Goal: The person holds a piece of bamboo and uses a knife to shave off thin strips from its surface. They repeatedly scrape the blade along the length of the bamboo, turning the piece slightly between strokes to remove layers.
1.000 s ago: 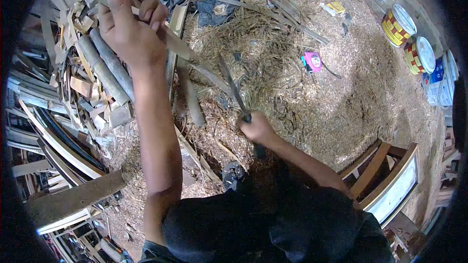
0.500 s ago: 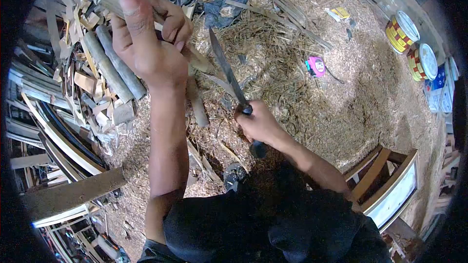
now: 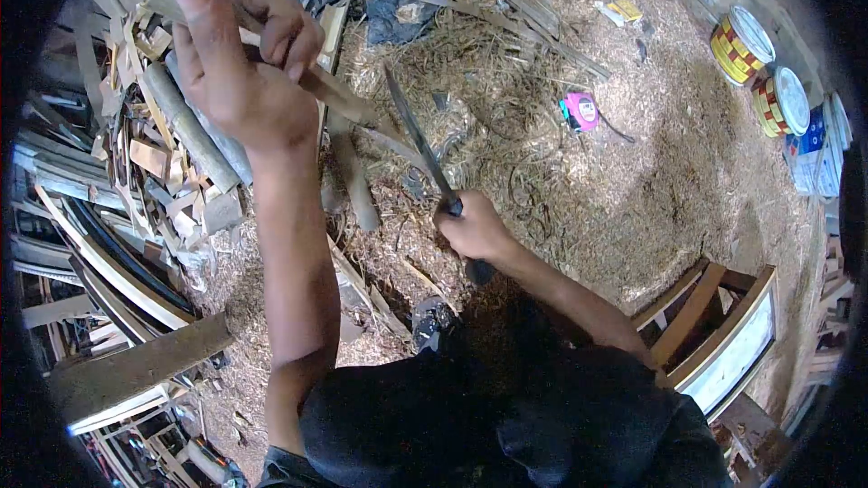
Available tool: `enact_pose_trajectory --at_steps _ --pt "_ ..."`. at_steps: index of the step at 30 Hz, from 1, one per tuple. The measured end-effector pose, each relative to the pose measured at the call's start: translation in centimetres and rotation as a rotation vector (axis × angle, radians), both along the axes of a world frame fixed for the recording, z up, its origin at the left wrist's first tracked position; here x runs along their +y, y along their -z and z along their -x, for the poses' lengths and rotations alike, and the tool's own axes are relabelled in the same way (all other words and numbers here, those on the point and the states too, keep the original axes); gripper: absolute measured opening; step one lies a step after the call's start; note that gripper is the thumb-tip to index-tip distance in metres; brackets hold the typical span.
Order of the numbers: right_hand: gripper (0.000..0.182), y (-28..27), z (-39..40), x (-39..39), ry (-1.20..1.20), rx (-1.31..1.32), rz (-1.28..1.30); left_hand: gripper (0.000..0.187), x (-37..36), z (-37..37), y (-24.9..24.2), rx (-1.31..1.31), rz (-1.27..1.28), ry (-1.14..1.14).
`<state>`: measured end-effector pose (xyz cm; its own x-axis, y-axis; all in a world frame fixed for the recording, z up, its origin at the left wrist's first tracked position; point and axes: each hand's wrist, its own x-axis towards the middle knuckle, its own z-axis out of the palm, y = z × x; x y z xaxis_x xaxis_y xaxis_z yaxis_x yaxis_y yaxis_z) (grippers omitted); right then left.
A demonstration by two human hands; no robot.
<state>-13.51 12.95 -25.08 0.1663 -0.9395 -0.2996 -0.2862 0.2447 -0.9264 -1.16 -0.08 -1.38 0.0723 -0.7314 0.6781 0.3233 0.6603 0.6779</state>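
Our left hand (image 3: 242, 68) had its grip closed on a wood strip (image 3: 340, 98) at 10 o'clock; our right hand (image 3: 476, 228) gripped a knife (image 3: 421, 143), blade toward 11. Likely knife work; next move called for steady holding.

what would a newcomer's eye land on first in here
Probably the long, dark-bladed knife in the right hand near the centre, and the pale wooden strip gripped by the raised left hand at upper left. Next, the bright pink tape measure on the shavings-covered brown floor, right of the knife, then two red-and-yellow checked buckets at upper right.
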Motion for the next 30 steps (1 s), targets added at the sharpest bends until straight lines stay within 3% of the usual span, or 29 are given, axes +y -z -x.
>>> enact_pose_trajectory --at_steps 3,6,7,8,11,14,16,18,22,24,25,28,30 --pt "0.012 -2.3 -0.1 0.0 0.029 -0.084 0.121 0.035 -0.2 0.2 -0.2 -0.012 0.015 0.027" --pt "0.02 4.3 -0.7 0.9 0.052 -0.063 0.094 0.035 -0.6 -0.4 -0.2 0.002 -0.008 0.016" --pt "0.024 6.3 0.1 1.1 -0.012 0.065 -0.064 0.035 -0.7 -0.6 -0.3 0.005 -0.002 0.016" --pt "0.024 7.4 0.6 1.5 -0.011 0.069 -0.06 0.035 -0.9 -0.6 -0.3 0.012 -0.021 -0.012" --pt "0.032 8.9 1.0 2.2 -0.02 0.192 -0.193 0.034 -1.5 -0.2 -0.5 0.017 -0.033 -0.052" --pt "0.034 9.1 1.1 2.1 0.018 0.064 -0.191 0.034 -1.4 0.8 -1.0 0.024 -0.025 -0.104" --pt "0.03 4.9 0.7 0.8 0.017 0.128 -0.11 0.028 -1.4 1.0 -0.8 0.011 -0.097 -0.148" --pt "0.015 2.0 0.0 -0.2 0.011 0.026 -0.102 0.03 -1.5 1.1 -0.9 -0.012 -0.096 -0.141" --pt "0.012 -6.2 -0.2 -2.2 -0.055 -0.152 -0.072 0.035 -1.5 0.2 -1.0 -0.075 -0.138 0.01" --pt "0.009 -9.8 -0.6 -2.6 -0.009 -0.265 0.204 0.037 -1.0 0.3 -1.1 -0.089 -0.169 0.05" --pt "0.008 -10.7 -0.8 -2.5 0.0 -0.234 0.196 0.038 -0.7 0.5 -1.2 -0.105 -0.178 -0.007" --pt "0.008 -7.4 -1.9 -1.8 0.054 -0.183 0.367 0.039 -1.0 0.0 -0.8 -0.105 -0.172 -0.077" --pt "0.009 -5.3 -1.8 -1.4 0.014 -0.165 0.231 0.039 -1.2 -0.5 -0.6 -0.085 -0.149 -0.086"
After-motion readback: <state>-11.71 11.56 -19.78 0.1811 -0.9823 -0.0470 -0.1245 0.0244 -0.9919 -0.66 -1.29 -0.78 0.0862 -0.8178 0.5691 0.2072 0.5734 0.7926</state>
